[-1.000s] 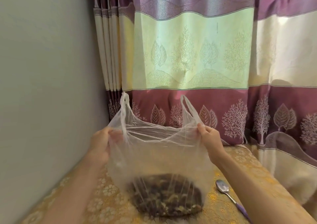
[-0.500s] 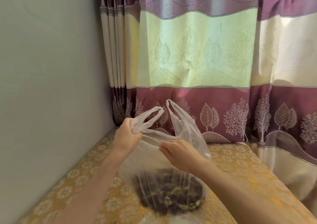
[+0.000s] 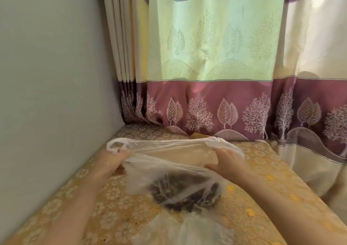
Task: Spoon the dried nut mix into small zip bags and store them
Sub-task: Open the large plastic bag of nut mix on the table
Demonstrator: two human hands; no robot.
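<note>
Both hands are spreading the plastic bag (image 3: 169,162) wide again after bunching the handles: left hand (image 3: 110,162) gripping one side, right hand (image 3: 225,162) the other, nut mix (image 3: 180,196) sitting between and below them, ready for spooning.

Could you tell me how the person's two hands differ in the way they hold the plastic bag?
The left hand pinches the clear plastic bag's rim beside a handle loop, fingers curled. The right hand lies flatter at the opposite rim, fingers reaching into the mouth. Both spread the bag open above the dark nut mix.

Head view, down over table (image 3: 262,179)
</note>
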